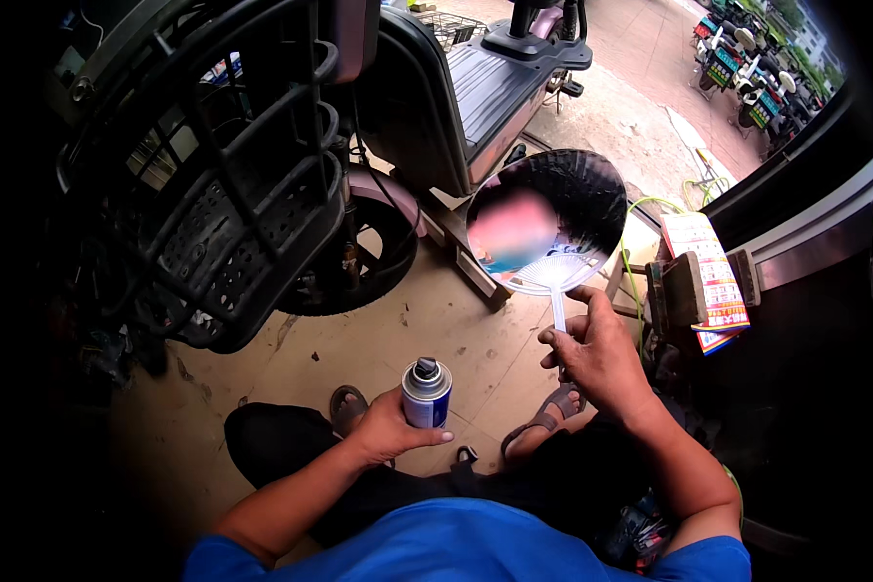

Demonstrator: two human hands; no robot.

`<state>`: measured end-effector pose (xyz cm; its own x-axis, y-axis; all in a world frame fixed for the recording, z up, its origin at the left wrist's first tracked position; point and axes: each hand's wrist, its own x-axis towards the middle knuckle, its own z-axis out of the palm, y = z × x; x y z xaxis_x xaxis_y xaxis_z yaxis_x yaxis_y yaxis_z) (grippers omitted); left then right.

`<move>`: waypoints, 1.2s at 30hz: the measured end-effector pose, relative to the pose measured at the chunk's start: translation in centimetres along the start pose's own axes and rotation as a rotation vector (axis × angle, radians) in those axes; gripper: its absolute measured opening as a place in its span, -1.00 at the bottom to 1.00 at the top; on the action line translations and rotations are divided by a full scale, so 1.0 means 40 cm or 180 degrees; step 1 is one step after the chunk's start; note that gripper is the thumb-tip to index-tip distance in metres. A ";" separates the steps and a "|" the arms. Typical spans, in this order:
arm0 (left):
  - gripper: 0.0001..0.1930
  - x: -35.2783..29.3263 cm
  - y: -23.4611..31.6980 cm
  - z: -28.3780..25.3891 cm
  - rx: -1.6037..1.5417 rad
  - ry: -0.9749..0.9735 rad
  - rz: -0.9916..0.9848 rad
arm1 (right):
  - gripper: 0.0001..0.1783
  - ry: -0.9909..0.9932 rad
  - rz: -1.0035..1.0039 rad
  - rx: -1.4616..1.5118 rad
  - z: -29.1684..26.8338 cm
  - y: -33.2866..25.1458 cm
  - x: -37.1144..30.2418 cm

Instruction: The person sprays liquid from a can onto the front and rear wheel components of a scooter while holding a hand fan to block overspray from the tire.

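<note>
Flr [436, 325] beige w/ specks, scooter [490, 92] ahead; L hand [386, 429] round can [427, 396], R hand [601, 359] in pinch on fan [553, 228]

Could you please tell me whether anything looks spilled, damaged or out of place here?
Only the small dark scraps scattered on the pale floor look untidy. The can in the left hand and the round fan in the right hand show no clear damage, and I see no spill.
</note>
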<state>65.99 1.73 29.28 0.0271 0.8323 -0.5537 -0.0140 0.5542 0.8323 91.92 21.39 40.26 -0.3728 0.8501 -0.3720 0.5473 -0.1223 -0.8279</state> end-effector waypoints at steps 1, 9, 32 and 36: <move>-0.27 0.016 -0.001 -0.008 0.0082 -0.0049 -0.0120 | -0.37 0.0074 0.0062 -0.0039 0.000 -0.002 -0.004; -0.26 0.124 -0.058 -0.033 -0.0154 0.0013 -0.0191 | -0.63 0.0366 0.0412 0.0408 0.019 0.059 0.031; -0.16 0.094 0.393 0.182 -0.1537 -0.0692 -0.1784 | -0.86 0.0003 0.1892 0.2777 0.155 0.160 -0.095; -0.19 0.085 0.476 0.206 -0.0925 -0.0732 -0.2216 | -0.86 -0.0337 0.1505 0.3617 0.099 0.134 -0.158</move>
<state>74.04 14.98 43.46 0.3313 0.2860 -0.8991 -0.1778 0.9548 0.2382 94.24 13.35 36.51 -0.4030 0.5623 -0.7221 -0.2969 -0.8266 -0.4780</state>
